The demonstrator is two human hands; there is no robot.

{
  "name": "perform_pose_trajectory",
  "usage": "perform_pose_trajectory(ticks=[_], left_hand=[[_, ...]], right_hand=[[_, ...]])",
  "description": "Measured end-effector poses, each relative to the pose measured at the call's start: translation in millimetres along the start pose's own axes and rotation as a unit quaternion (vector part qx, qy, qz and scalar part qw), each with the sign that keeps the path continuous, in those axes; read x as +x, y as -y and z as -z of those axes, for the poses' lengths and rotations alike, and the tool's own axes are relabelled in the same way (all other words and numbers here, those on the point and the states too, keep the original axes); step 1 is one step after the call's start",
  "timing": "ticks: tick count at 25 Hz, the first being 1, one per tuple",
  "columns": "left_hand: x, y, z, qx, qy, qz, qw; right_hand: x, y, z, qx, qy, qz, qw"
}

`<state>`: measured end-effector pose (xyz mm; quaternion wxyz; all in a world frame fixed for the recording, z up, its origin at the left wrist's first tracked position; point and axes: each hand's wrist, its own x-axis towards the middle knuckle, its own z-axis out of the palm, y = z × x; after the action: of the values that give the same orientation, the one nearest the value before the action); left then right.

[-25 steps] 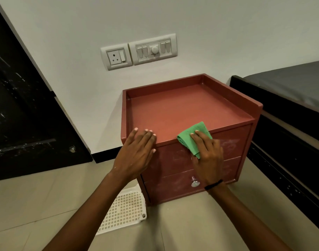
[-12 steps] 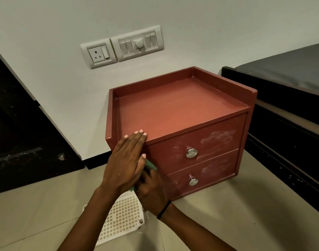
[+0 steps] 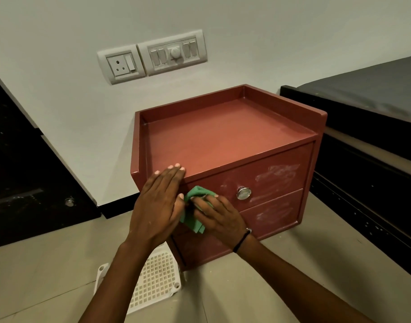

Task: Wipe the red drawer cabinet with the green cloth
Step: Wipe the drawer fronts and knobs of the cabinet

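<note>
The red drawer cabinet point(image 3: 225, 145) stands on the floor against the wall, with two drawers and a round metal knob point(image 3: 243, 193) on the upper one. My left hand point(image 3: 160, 203) lies flat on the cabinet's front left corner, fingers together on the top edge. My right hand point(image 3: 219, 220) presses the green cloth point(image 3: 193, 213) against the left part of the drawer fronts. The cloth is bunched and partly hidden between my two hands. Pale smears show on both drawer fronts to the right.
A white perforated plastic tray point(image 3: 153, 278) lies on the tiled floor under my left forearm. A dark bed frame with a grey mattress point(image 3: 372, 94) stands close on the right. A black door point(image 3: 18, 159) is at the left. Switch plates point(image 3: 153, 55) are on the wall.
My right hand slid the green cloth from the cabinet's front top edge down to the lower left of the drawer fronts, then slightly up and right. My left hand stayed on the corner.
</note>
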<state>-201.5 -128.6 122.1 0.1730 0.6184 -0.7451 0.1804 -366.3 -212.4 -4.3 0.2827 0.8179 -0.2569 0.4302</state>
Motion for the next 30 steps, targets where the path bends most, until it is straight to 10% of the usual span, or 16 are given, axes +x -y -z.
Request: perform_pose_trajectory(ticks=[12,16,21,27,30], left_hand=[[0.1,-5.5,-1.5,0.001,0.003,0.015,1.0],[6.3,-13.7,-8.5,0.049,0.003,0.003,0.999],[13.5,-32.3,-19.0,0.063,0.001,-0.038,0.997],[14.9,-33.4,-19.8,0.038,-0.022,-0.038,0.998],[14.8,-31.9,-18.3,0.017,-0.026,-0.039,0.999]], right_hand=[[15.7,65.4,12.4,0.132,-0.031,-0.433,0.891],[15.8,73.8,19.4,0.18,0.001,-0.373,0.91],[-0.2,51.0,10.3,0.076,0.095,-0.068,0.99],[-5.0,3.4,6.1,0.025,-0.005,-0.014,1.0],[-0.5,-24.1,33.1,0.006,-0.064,-0.156,0.986]])
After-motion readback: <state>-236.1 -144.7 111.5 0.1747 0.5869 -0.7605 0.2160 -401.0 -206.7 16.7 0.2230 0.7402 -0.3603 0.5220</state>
